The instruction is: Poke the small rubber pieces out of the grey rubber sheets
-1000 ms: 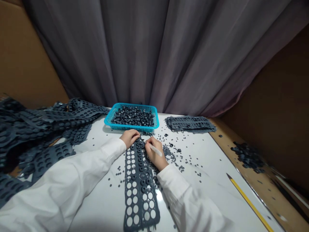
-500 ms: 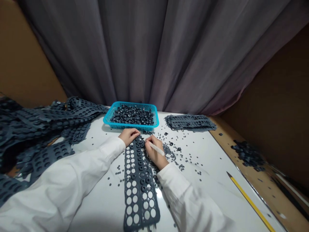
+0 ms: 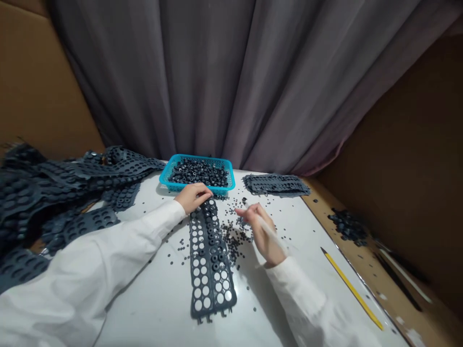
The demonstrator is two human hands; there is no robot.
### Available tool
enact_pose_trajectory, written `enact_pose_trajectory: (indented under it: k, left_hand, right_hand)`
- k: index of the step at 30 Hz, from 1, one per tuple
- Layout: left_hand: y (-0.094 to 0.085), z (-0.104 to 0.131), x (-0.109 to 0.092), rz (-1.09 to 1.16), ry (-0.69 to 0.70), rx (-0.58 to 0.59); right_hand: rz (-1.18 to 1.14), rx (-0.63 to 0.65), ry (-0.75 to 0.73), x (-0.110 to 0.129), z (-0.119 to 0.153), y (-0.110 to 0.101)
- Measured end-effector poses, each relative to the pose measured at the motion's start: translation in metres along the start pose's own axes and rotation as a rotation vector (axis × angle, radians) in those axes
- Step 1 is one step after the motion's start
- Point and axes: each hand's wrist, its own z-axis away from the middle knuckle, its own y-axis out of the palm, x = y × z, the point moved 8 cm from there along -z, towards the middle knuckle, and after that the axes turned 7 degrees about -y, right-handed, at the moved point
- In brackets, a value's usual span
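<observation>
A dark grey rubber sheet [image 3: 211,290] with rows of round holes lies lengthwise before me, small black rubber rings still seated in part of it. My left hand [image 3: 195,196] pinches its far end, fingers closed over the edge. To the right of the sheet, my right hand [image 3: 264,233] is closed round a white pen-like stick [image 3: 272,232], raised over the table and slightly blurred. Just by the stick's far tip is one small black ring [image 3: 244,199]; whether it sits on the tip I cannot tell. Small dark discs [image 3: 235,238] lie scattered between sheet and right hand.
A blue basket [image 3: 166,181] of black rings stands behind the sheet. Perforated sheets are heaped [image 3: 87,178] at left; a flat stack [image 3: 277,185] lies back right. A yellow pencil [image 3: 352,289] and a pile of black pieces [image 3: 347,226] are at right. A grey curtain [image 3: 202,72] hangs behind.
My right hand has moved off the sheet to the right with the white stick. Several holes near the sheet's far end that held rings now show white. My left hand stays at the far end.
</observation>
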Motion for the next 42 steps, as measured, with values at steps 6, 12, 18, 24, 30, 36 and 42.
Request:
enact_pose_trajectory:
  k: [6,12,18,24,30,36,42]
  left_hand:
    - [-0.072,0.023,-0.113,-0.130,0.303,-0.199]
    - [-0.117,0.033,-0.137,0.035,0.110,-0.227]
    - [-0.094,0.101,-0.053,0.612,-0.518,-0.050]
    - [0.031,0.210,-0.023,0.788,-0.821,0.216]
    - [0.013,0.210,-0.033,0.064,-0.463,-0.060]
    - [-0.014,0.204,-0.013,-0.262,-0.418,-0.065]
    - [-0.006,0.181,-0.031,-0.212,-0.097,0.148]
  right_hand:
    - [0.052,0.299,0.015,-0.017,0.061,0.031]
    - [-0.117,0.385,0.134,0.003,0.066,0.025]
    - [0.146,0.480,0.243,0.042,0.015,-0.049]
    - [0.932,0.615,0.071,0.044,-0.065,-0.015]
    - [1.005,0.477,-0.138,0.045,-0.058,0.079]
    - [0.235,0.185,-0.192,0.055,0.049,0.089]
    - [0.036,0.143,0.043,0.020,0.121,0.104]
